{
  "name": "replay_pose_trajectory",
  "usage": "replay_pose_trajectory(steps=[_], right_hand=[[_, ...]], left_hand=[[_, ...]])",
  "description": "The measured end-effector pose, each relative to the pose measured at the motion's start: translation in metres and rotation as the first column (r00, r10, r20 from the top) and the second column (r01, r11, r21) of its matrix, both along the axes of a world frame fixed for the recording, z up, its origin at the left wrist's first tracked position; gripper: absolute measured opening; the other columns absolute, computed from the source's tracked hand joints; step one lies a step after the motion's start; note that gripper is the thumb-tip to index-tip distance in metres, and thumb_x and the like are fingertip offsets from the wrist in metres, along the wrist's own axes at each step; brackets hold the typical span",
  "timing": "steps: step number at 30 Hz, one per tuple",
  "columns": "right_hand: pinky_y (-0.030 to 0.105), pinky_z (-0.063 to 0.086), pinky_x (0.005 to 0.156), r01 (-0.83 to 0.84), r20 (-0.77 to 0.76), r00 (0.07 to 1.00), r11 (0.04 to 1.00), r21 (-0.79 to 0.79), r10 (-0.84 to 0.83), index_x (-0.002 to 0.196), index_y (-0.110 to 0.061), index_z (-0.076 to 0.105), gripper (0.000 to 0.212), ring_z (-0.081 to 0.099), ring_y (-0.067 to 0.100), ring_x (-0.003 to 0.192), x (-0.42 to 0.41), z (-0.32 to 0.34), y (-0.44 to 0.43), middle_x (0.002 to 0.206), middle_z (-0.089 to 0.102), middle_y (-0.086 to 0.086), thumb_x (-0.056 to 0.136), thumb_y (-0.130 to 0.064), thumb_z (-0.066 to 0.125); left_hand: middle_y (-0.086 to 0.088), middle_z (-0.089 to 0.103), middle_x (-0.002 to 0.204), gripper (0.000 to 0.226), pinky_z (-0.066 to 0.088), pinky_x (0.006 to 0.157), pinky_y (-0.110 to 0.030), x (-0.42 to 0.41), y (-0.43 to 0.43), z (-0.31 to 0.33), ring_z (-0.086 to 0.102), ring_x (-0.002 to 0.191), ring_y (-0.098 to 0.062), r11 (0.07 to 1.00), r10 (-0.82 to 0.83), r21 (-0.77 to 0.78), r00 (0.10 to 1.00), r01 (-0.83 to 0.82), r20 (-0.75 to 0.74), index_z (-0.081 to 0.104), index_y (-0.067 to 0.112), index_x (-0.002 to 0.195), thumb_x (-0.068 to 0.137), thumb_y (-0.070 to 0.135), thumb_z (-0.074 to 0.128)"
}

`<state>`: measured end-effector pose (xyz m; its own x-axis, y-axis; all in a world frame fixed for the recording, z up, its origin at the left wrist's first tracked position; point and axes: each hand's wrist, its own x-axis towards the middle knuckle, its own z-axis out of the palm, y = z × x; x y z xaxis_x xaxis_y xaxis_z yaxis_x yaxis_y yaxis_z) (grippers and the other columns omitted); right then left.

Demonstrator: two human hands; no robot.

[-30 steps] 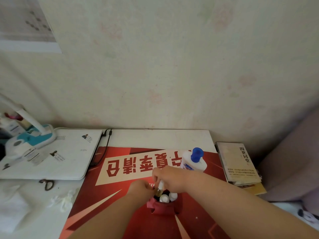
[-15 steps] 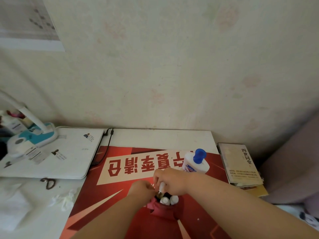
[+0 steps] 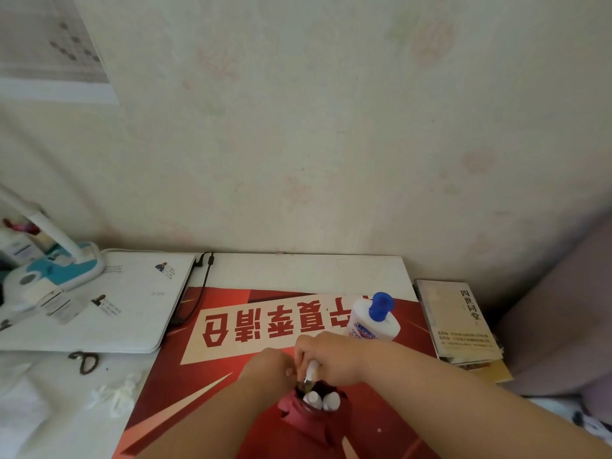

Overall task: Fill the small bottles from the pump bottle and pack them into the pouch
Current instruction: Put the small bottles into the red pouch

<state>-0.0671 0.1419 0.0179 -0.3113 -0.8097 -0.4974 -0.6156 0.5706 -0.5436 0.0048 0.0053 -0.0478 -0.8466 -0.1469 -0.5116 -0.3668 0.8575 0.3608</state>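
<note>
— Where is the small bottle [image 3: 311,372]?
— In the right hand [image 3: 328,356]. The grip is clamped round it, and the bottle tilts with its lower end at the mouth of the red pouch [image 3: 296,413].
— And the left hand [image 3: 267,366]?
— It is against the pouch's rim; I cannot tell its grip.
— Anything inside?
— Two white bottles [image 3: 313,399]. The pump bottle [image 3: 368,323] stands just behind the right hand, on the worktop's [image 3: 298,270] red poster [image 3: 228,387].
</note>
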Motion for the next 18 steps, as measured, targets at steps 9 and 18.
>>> replay_pose_trajectory(steps=[9, 18], right_hand=[[0.018, 0.044, 0.076, -0.010, -0.028, 1.000, 1.000, 0.002, 0.010, 0.117, -0.016, 0.047, 0.034, 0.052, 0.012, 0.098, 0.004, 0.003, 0.004, 0.121, 0.062, 0.001, 0.090, 0.004, 0.045], [0.024, 0.045, 0.079, -0.046, -0.041, 0.998, 0.998, 0.046, 0.048, 0.114, -0.021, 0.046, 0.040, 0.055, 0.017, 0.103, 0.008, -0.006, 0.004, 0.122, 0.061, -0.003, 0.086, 0.007, 0.049]], left_hand=[[-0.008, 0.064, 0.096, 0.025, 0.050, 0.082, -0.032, -0.013, 0.003, 0.013, 0.061, 0.091, -0.024, 0.961, -0.218, -0.158, 0.974, 0.226, 0.063, 0.065, 0.009, 0.102, 0.088, 0.015, 0.045], [-0.003, 0.066, 0.074, 0.019, 0.054, 0.073, -0.029, -0.008, 0.000, 0.009, 0.064, 0.070, -0.022, 0.996, 0.042, 0.074, 0.996, -0.048, 0.078, 0.068, 0.006, 0.092, 0.083, 0.009, 0.051]])
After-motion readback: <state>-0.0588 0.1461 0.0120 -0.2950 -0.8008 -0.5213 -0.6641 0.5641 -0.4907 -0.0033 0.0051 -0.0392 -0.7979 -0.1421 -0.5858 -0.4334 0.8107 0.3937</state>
